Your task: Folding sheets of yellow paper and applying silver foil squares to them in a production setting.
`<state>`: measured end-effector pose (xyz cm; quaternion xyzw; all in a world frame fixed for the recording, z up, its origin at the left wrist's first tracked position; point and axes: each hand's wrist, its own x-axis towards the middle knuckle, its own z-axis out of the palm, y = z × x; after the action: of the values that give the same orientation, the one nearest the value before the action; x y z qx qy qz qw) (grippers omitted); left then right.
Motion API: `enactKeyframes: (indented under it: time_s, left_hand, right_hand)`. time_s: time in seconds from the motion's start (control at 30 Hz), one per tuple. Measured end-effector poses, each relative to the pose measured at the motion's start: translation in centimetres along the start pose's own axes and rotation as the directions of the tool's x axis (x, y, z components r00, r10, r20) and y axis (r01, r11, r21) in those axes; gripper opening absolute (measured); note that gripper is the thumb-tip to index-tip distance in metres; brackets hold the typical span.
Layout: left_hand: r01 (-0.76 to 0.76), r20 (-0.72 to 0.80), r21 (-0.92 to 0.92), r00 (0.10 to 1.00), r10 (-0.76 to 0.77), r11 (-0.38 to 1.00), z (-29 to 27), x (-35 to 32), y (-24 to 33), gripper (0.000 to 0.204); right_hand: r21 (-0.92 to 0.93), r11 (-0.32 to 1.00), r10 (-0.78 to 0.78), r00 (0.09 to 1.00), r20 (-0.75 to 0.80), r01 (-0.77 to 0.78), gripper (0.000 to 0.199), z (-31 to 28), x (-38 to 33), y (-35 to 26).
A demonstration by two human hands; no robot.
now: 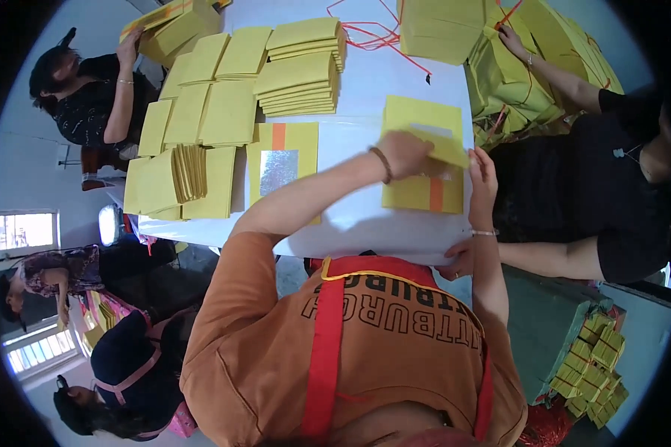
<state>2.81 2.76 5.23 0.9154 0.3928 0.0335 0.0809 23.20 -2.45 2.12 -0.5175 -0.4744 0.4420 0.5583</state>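
Observation:
My left hand (pixel 405 156) reaches across over a stack of yellow paper (pixel 417 112) with an orange strip and a silver patch. Its fingers are closed at a yellow paper sheet (pixel 449 148) that is raised and slightly blurred. At the right end of this sheet, by the table's edge, my right hand (pixel 484 179) has its fingertips pressed to the corner. Left of my left forearm lies another yellow sheet (pixel 306 141) with an orange strip and a silver rectangle (pixel 279 171), partly covered by my arm.
Several stacks of folded yellow paper (pixel 231 112) cover the table's left side. Red cords (pixel 365 33) lie at the back, near a tall yellow stack (pixel 440 30). A co-worker's hand (pixel 461 261) rests at the right table edge; another co-worker (pixel 119 97) stands far left.

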Motion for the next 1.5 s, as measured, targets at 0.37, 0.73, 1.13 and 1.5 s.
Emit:
enactKeyframes:
  time_s: [0.37, 0.73, 1.13, 1.5]
  left_hand:
    - [0.335, -0.448, 0.004, 0.843, -0.298, 0.942, -0.8, -9.9, -22.6, 0.048]
    - [0.351, -0.173, 0.209, 0.932, -0.319, 0.913, -1.0, -8.7, -25.8, 0.038]
    - [0.433, -0.256, 0.148, 0.885, -0.389, 0.889, 3.7, -9.7, -23.7, 0.077]
    - [0.429, -0.108, 0.235, 0.903, -0.415, 0.872, 0.2, -9.2, -23.7, 0.077]
  right_hand:
    - [0.178, 0.977, -0.174, 0.927, 0.332, 0.12, 0.026, 2.5, -4.7, -8.9]
    - [0.729, 0.615, -0.649, 0.333, 0.684, -0.299, 0.031, 13.9, -3.1, -21.1]
    - [0.487, 0.686, -0.573, 0.01, 0.819, -0.541, 0.022, 15.8, -3.8, -23.7]
    - [0.003, 0.999, 0.025, 0.577, 0.816, -0.046, 0.017, 7.5, -1.7, -12.5]
